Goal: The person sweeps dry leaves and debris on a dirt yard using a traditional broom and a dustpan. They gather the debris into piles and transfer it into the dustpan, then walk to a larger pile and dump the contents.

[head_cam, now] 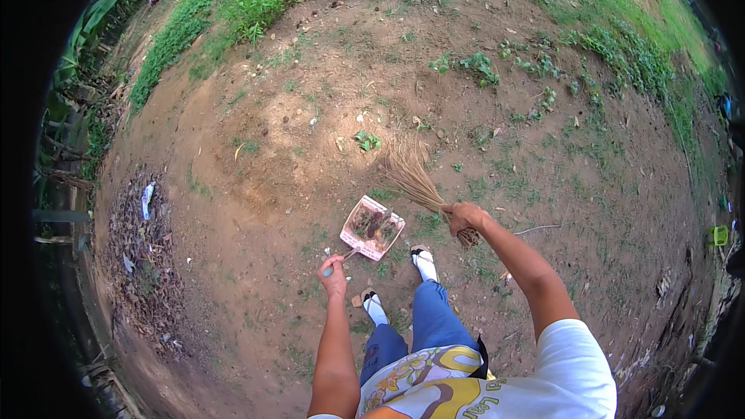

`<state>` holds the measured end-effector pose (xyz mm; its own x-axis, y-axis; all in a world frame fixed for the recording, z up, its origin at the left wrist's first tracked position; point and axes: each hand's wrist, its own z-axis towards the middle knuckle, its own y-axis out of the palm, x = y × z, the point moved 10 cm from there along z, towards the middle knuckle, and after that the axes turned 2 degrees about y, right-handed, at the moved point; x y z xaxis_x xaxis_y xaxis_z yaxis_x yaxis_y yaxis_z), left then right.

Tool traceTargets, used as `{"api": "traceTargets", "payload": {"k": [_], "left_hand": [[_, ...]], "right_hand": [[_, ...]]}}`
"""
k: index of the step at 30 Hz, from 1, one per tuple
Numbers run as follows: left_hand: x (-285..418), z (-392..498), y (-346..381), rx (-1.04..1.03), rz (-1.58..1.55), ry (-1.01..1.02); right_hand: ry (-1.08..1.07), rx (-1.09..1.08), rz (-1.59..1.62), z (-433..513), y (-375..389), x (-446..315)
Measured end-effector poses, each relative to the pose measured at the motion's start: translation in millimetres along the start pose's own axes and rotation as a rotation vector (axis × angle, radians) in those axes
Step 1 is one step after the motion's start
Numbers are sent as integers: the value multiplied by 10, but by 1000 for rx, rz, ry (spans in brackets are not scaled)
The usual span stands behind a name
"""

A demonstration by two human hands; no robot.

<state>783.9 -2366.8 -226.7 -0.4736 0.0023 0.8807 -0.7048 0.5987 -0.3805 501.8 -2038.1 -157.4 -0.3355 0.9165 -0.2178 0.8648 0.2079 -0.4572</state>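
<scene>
My right hand (465, 218) grips a stick broom (413, 177) near its bound end, and the thin bristles fan out to the upper left over the soil. In my left hand (333, 276) is the handle of a pink plastic dustpan (351, 238), held low in front of my feet. Leaves and other dark debris (375, 222) lie inside the pan, which bears writing on its rim. The bristle tips are apart from the pan, above it in the picture. A small green plant (367, 140) stands just left of the bristles.
Bare brown soil (262, 233) surrounds my feet, with scattered grass tufts. At the left lies a strip of dry leaves (145, 267) with a white wrapper (147, 201) on it. Low green plants (480, 67) grow ahead. A green plastic object (720, 235) is at the far right.
</scene>
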Motion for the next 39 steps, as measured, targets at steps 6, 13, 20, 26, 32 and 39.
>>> {"api": "traceTargets", "payload": {"k": [6, 13, 20, 26, 32, 39], "left_hand": [[130, -22, 19, 7, -50, -118], [118, -4, 29, -8, -52, -161], [193, -10, 17, 35, -89, -139], [54, 15, -15, 43, -77, -118], [13, 82, -19, 45, -58, -99], [572, 26, -55, 32, 20, -10]], "right_hand": [[-180, -108, 491, -538, -260, 747], [169, 244, 341, -135, -300, 1165], [13, 15, 32, -184, 185, 710], [-145, -12, 368, -780, -101, 960], [29, 237, 342, -168, 195, 959], [4, -67, 292, -214, 1088, 79]]}}
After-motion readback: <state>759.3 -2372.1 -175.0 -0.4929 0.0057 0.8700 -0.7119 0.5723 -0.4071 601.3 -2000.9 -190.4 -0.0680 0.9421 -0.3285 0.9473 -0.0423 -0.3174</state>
